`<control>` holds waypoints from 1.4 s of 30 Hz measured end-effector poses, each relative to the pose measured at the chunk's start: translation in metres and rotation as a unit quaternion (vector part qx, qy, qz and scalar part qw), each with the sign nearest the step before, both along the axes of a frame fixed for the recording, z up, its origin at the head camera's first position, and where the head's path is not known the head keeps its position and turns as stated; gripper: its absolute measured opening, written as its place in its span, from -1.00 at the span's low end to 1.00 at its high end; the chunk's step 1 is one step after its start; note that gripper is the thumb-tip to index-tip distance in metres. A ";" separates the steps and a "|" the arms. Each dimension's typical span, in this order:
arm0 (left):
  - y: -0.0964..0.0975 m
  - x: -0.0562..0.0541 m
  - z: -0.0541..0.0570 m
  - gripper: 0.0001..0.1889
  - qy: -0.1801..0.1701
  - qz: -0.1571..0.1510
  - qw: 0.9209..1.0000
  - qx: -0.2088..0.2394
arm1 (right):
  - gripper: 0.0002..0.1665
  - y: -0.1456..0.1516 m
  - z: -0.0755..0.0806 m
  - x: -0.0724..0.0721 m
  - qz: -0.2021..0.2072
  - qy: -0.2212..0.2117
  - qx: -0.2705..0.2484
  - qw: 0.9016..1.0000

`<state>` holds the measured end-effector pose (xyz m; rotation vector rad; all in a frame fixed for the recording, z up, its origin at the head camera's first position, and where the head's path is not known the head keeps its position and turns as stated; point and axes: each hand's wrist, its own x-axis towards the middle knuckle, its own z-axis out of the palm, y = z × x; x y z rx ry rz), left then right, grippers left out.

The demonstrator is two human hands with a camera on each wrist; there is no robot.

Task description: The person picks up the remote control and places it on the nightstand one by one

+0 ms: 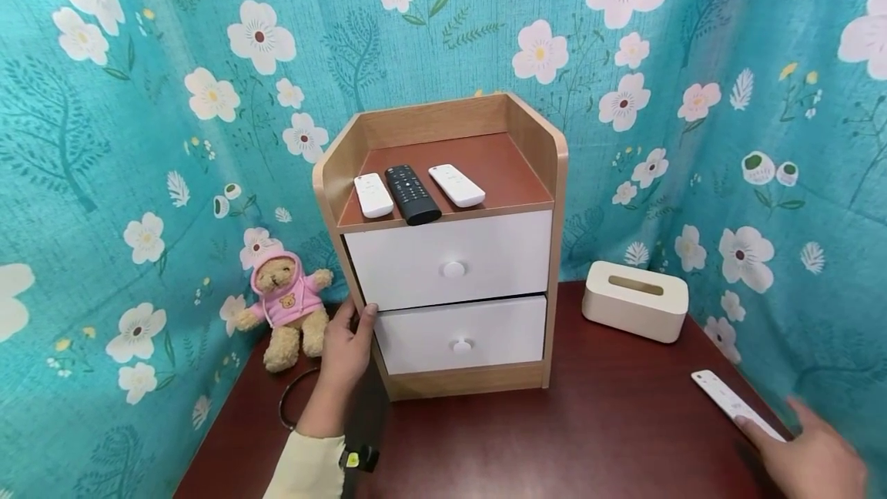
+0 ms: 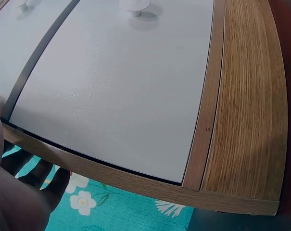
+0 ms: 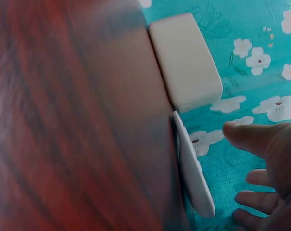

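Note:
My left hand holds the left side panel of a small two-drawer cabinet, its thumb on the front edge and its fingers around the outer side. In the left wrist view the lower white drawer fills the middle. At the table's right, my right hand is beside a white remote control, which lies flat. The right wrist view shows that hand's fingers spread and apart from the remote. On the cabinet top lie a white remote, a black remote and another white remote.
A cream tissue box stands at the table's back right. At the left a teddy bear in a pink hoodie sits against the floral curtain. A dark loop lies by my left forearm on the dark red table.

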<state>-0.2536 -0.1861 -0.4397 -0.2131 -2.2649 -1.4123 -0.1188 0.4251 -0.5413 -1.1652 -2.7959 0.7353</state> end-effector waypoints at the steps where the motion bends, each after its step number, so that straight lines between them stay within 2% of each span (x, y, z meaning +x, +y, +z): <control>1: 0.000 0.000 0.001 -0.44 0.000 0.001 1.000 0.000 | 0.24 0.002 -0.002 0.001 0.004 0.000 0.002 1.000; 6: 0.001 -0.001 0.004 -0.43 0.001 -0.002 1.000 0.000 | 0.26 0.005 -0.007 0.001 0.013 -0.007 -0.009 1.000; 13: 0.002 -0.001 0.005 -0.45 -0.001 -0.003 1.000 -0.008 | 0.25 0.004 -0.016 0.002 0.005 -0.011 -0.032 0.999; 18: 0.001 -0.001 0.006 -0.45 -0.002 -0.004 1.000 -0.006 | 0.23 0.005 -0.021 -0.001 0.021 -0.024 -0.033 0.999; 25: 0.000 0.001 0.006 -0.48 -0.001 -0.007 1.000 -0.007 | -0.05 0.004 -0.022 0.002 0.052 -0.040 0.002 0.998; 29: 0.000 0.002 0.004 -0.50 -0.002 -0.006 1.000 -0.005 | -0.08 0.003 -0.022 0.003 0.058 -0.041 0.013 0.997; 36: 0.000 0.001 0.002 -0.51 -0.004 -0.003 1.000 -0.002 | 0.02 0.003 -0.023 0.003 0.030 -0.059 -0.018 0.998; 42: 0.001 0.002 0.002 -0.49 0.001 -0.001 1.000 -0.003 | 0.01 -0.004 -0.021 0.003 0.005 -0.045 -0.037 0.998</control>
